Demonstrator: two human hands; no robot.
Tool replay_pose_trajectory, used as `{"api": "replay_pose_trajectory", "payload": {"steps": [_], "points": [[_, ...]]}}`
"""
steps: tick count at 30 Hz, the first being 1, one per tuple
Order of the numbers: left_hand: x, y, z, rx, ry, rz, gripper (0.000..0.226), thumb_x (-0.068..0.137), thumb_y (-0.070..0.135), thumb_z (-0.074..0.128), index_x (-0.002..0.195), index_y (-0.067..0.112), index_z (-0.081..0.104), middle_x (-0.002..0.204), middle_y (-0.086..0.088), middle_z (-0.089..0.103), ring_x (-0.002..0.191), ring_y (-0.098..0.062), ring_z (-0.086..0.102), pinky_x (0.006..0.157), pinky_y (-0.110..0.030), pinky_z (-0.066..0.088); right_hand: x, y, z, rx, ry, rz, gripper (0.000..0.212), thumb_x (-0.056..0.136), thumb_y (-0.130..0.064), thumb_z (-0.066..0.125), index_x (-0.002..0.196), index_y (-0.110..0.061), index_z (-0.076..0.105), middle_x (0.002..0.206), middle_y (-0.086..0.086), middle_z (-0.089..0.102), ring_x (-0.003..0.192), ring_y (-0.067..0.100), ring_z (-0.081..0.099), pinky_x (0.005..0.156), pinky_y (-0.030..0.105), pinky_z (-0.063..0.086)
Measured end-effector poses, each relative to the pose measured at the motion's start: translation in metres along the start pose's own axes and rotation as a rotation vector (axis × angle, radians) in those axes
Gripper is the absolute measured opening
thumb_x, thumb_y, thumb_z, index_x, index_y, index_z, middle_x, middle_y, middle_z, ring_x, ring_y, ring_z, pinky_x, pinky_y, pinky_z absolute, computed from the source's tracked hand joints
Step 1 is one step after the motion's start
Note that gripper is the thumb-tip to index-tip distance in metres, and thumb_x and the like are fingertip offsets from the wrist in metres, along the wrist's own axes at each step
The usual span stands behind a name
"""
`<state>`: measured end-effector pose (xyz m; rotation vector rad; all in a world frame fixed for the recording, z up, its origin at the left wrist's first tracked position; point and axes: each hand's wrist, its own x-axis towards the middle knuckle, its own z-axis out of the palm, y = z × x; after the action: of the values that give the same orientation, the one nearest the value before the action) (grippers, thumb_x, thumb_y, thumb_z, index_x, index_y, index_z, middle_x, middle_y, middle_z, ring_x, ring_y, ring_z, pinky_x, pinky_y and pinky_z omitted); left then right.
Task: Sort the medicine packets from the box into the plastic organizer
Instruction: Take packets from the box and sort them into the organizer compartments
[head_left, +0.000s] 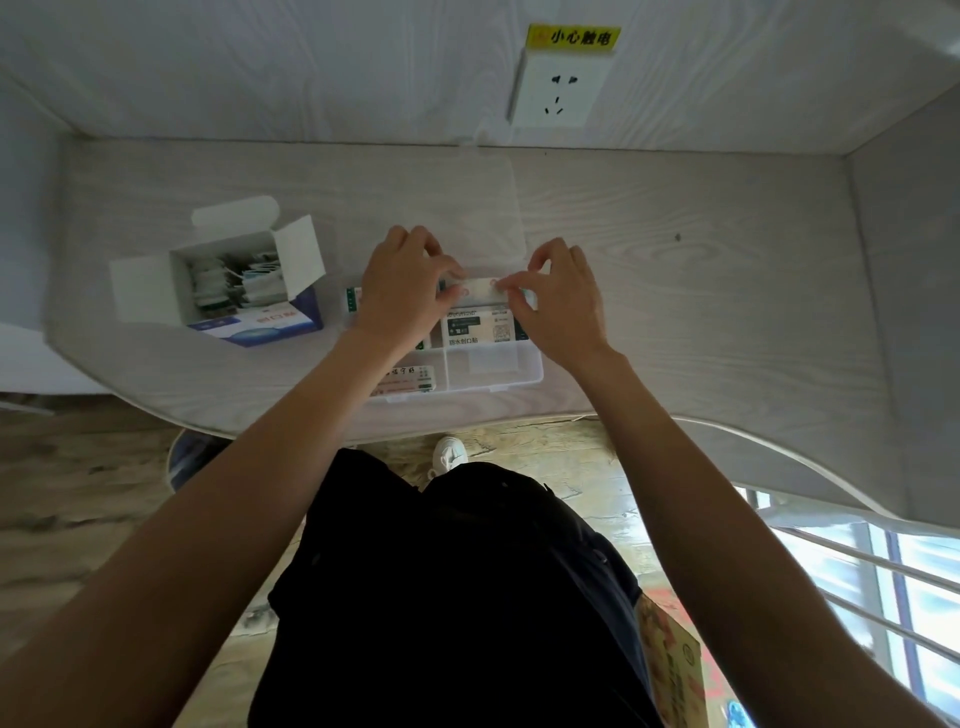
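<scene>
Head view: both hands hover over the clear plastic organizer on the table. A white medicine packet stretches between them, its left end pinched by the left hand fingers, its right end by the right hand fingers, above the rear compartment. More packets lie inside the organizer. An open cardboard box of packets stands well left.

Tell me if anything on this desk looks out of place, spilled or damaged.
Nothing stands out. The cardboard box sits open with packets upright inside. The clear organizer lies open, lid back, packets flat in its compartments. Both the left hand and the right hand pinch one packet over it. No spills or damage show.
</scene>
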<state>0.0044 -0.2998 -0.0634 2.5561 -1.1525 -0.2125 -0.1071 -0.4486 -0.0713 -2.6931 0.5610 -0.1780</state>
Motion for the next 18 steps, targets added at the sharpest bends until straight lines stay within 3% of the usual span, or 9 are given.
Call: {"api": "replay_pose_trajectory", "payload": {"steps": [5,9,18], "points": [[-0.007,0.001,-0.001,-0.056,0.029,0.009,0.028,0.087,0.032,0.061,0.109,0.015,0.066,0.107,-0.007,0.058,0.102,-0.023,0.048,0.085,-0.026,0.033,-0.009,-0.004,-0.002,0.099,0.130,-0.007,0.017,0.085,-0.021,0.059,0.093,-0.019,0.074,0.095,0.008,0.057,0.081,0.018,0.047,0.067,0.026,0.040],[-0.024,0.004,-0.002,-0.030,0.052,0.100,0.022,0.081,0.031,0.068,0.095,0.015,0.069,0.100,-0.007,0.062,0.096,-0.026,0.052,0.083,-0.034,0.039,-0.035,-0.005,-0.003,0.008,0.269,-0.068,0.006,0.078,-0.014,0.068,0.082,-0.015,0.071,0.087,0.005,0.063,0.081,0.023,0.053,0.067,0.032,0.043],[-0.030,0.011,0.002,0.010,-0.020,0.010,0.028,0.077,0.035,0.071,0.097,0.015,0.070,0.109,-0.005,0.058,0.104,-0.026,0.046,0.088,-0.035,0.034,-0.035,-0.020,0.008,-0.038,0.083,0.189,0.020,0.075,-0.030,0.072,0.086,-0.013,0.071,0.100,0.007,0.057,0.092,0.026,0.049,0.076,0.031,0.037]]}}
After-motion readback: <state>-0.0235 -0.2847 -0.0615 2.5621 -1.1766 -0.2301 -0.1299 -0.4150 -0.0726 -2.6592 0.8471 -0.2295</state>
